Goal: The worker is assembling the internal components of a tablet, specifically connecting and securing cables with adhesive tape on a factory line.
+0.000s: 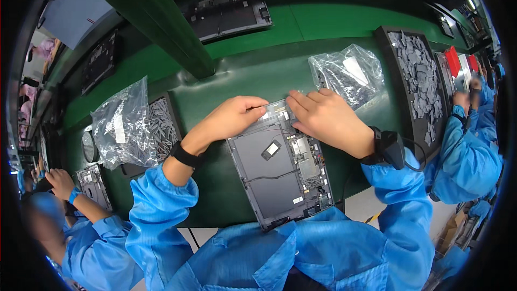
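An opened laptop base (pixel 269 180) lies in front of me, its inner side up, with a circuit board and cables along its right part. A small black part with a white label (pixel 271 150) rests on its dark left panel. My left hand (pixel 231 117) grips the far left corner, thumb and forefinger pressed close at the edge. Over the far right corner my right hand (pixel 327 120) curls its fingers, the thumb bent in below them. Whether a small piece sits under the fingertips is hidden.
Left of the base, a clear plastic bag (pixel 123 124) partly covers a tray of small grey parts (pixel 161 121). Another bag (pixel 353 73) lies far right, beside a dark tray of grey pieces (pixel 417 75). A green post (pixel 156 19) rises ahead. Co-workers sit on both sides.
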{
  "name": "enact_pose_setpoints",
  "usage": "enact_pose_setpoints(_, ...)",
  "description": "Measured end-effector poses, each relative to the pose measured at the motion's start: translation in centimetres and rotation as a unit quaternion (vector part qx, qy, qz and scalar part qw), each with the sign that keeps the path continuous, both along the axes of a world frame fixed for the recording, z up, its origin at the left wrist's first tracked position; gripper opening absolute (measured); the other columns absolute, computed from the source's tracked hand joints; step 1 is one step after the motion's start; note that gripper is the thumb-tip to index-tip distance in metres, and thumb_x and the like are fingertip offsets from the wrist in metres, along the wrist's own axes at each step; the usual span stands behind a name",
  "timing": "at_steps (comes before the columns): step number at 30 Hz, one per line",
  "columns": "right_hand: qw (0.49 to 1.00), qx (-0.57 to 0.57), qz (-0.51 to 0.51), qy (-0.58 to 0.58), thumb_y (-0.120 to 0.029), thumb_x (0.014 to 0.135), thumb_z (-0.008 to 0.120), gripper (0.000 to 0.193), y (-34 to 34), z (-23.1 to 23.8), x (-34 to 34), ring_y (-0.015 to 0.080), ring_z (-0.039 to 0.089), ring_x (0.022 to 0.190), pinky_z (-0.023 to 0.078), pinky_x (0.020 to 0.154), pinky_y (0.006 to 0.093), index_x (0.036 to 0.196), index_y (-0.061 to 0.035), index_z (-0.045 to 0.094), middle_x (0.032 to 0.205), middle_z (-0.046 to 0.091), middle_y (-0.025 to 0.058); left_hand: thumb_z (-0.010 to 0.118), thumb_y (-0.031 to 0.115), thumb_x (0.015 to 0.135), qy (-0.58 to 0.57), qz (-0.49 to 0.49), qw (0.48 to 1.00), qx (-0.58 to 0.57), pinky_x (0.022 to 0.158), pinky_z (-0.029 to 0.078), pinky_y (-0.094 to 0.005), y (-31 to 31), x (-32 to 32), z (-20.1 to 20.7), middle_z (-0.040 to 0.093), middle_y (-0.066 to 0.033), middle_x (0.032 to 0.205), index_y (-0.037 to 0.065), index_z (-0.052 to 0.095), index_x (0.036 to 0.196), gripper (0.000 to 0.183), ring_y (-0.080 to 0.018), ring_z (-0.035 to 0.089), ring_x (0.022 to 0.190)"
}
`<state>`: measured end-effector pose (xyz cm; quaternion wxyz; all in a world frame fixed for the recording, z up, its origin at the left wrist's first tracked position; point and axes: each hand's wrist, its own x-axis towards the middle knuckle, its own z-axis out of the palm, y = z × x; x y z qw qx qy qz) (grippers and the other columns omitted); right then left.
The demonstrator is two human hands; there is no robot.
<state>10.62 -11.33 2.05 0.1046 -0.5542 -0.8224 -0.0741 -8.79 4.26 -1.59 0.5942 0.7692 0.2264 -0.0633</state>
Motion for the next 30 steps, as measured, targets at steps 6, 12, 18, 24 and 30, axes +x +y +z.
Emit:
enact_pose_setpoints(6, 0.977, 0.01, 0.024, -0.212, -0.01, 0.074, 0.061, 0.032, -1.2, -0.9, -1.4, 0.0161, 0.059, 0.068, 0.047, 0.059, 0.0278, 0.102, 0.0062, 0.068, 0.111, 0.068, 0.0218, 0.058, 0.014, 0.093, -0.101, 0.039, 0.947, 0.303, 0.084, 0.048, -0.0377, -1.7, -0.4, -0.3, 0.062, -0.0114, 0.095, 0.008, 0.071, 0.108, 0.021, -0.0305, 0.06, 0.094)
enact_pose_setpoints(12, 0.99, 0.105, 0.025, -0.089, -0.009, 0.075, 0.064, 0.026, -1.5, -2.2, -1.1, 0.0149, 0.057, 0.066, 0.045, 0.057, 0.0255, 0.096, 0.0043, 0.069, 0.105, 0.07, 0.0177, 0.059, 0.011, 0.092, -0.09, 0.038, 0.942, 0.321, 0.083, 0.047, -0.0372, -1.9, -0.3, -0.4, 0.061, -0.0109, 0.095, 0.006, 0.07, 0.111, 0.023, -0.0287, 0.059, 0.094)
enact_pose_setpoints(18, 0.989, 0.121, 0.063, -0.061, -0.011, 0.073, 0.063, 0.027, -1.5, -2.9, -0.5, 0.0151, 0.058, 0.072, 0.047, 0.06, 0.0256, 0.095, 0.0039, 0.068, 0.104, 0.069, 0.0153, 0.059, 0.004, 0.09, -0.11, 0.051, 0.939, 0.322, 0.085, 0.047, -0.0382, -2.6, -1.1, 0.5, 0.063, -0.0113, 0.098, 0.005, 0.068, 0.115, 0.026, -0.0294, 0.058, 0.094)
enact_pose_setpoints(24, 0.983, 0.143, 0.111, 0.029, -0.011, 0.071, 0.064, 0.028, -1.7, -1.8, -0.2, 0.0164, 0.059, 0.079, 0.047, 0.063, 0.0255, 0.095, 0.0025, 0.068, 0.104, 0.068, 0.0121, 0.062, 0.002, 0.088, -0.105, 0.088, 0.935, 0.327, 0.086, 0.047, -0.0374, -3.2, -2.4, 1.6, 0.064, -0.0115, 0.103, 0.003, 0.068, 0.114, 0.027, -0.0306, 0.059, 0.096)
enact_pose_setpoints(30, 0.991, 0.105, 0.066, 0.055, -0.01, 0.074, 0.066, 0.023, -7.0, -2.1, -1.2, 0.0165, 0.06, 0.082, 0.046, 0.065, 0.0277, 0.095, -0.0031, 0.07, 0.105, 0.069, 0.0086, 0.067, 0.003, 0.084, -0.025, 0.197, 0.85, 0.488, 0.079, 0.048, -0.0385, -2.2, -8.9, 3.2, 0.066, -0.0133, 0.093, 0.001, 0.07, 0.095, 0.012, -0.0323, 0.061, 0.089)
